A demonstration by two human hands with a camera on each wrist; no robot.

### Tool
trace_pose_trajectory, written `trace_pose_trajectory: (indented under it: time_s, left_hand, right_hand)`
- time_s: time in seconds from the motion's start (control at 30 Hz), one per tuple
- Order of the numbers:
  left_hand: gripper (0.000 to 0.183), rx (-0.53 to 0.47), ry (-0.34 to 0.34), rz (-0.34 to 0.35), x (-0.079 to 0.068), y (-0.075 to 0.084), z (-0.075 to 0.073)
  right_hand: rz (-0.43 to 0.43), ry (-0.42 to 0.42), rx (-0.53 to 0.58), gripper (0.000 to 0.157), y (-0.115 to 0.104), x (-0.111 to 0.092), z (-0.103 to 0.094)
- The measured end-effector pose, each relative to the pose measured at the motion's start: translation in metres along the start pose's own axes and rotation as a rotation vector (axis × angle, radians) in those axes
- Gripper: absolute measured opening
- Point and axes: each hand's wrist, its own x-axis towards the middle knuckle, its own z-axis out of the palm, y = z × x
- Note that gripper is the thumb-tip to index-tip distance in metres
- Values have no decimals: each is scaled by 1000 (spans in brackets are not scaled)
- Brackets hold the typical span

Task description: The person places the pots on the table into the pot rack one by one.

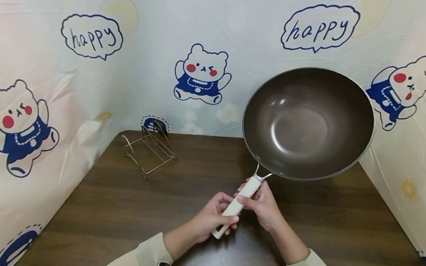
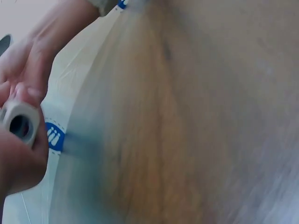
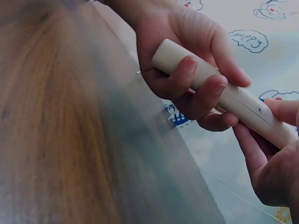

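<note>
A deep brown wok (image 1: 302, 123) with a cream handle (image 1: 238, 203) is held up over the table, its inside facing me. Near the tail end of the handle, my left hand (image 1: 211, 217) grips it, thumb on top. Closer to the pan, my right hand (image 1: 263, 206) holds the same handle. From the right wrist view, the left fingers (image 3: 180, 77) curl round the handle (image 3: 224, 95), and the right hand (image 3: 275, 172) grips it lower right. The left wrist view shows the handle's hollow end (image 2: 21, 123) at the left edge.
A wire rack (image 1: 148, 149) stands at the back left of the dark wooden table (image 1: 118, 209). Behind it is a small dark round object (image 1: 160, 128). Pale cloth (image 1: 140, 62) printed with bears surrounds the table at the back and sides.
</note>
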Motion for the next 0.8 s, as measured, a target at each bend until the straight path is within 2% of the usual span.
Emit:
trace_pose_trajectory:
  time_s: [0.07, 0.13, 0.23, 0.4, 0.57, 0.7, 0.8]
  left_hand:
    - [45, 27, 76, 48, -1, -2, 4]
    - [45, 38, 124, 88, -1, -3, 7]
    - [44, 14, 141, 126, -3, -2, 8]
    - [38, -84, 103, 139, -6, 1, 5]
    - [34, -145, 48, 163, -8, -1, -1]
    - [34, -122, 3, 205, -11, -5, -8]
    - [38, -5, -7, 221, -14, -3, -14]
  right_hand:
    - [2, 7, -15, 59, -1, 1, 2]
    - [3, 9, -25, 59, -3, 3, 3]
    - [-7, -7, -42, 61, -4, 4, 4]
    - [-75, -65, -81, 67, -3, 2, 1]
    - [-128, -121, -7, 74, -4, -1, 6]
    - [-127, -128, -43, 75, -8, -1, 13]
    - [-116, -134, -78, 74, -10, -2, 15]
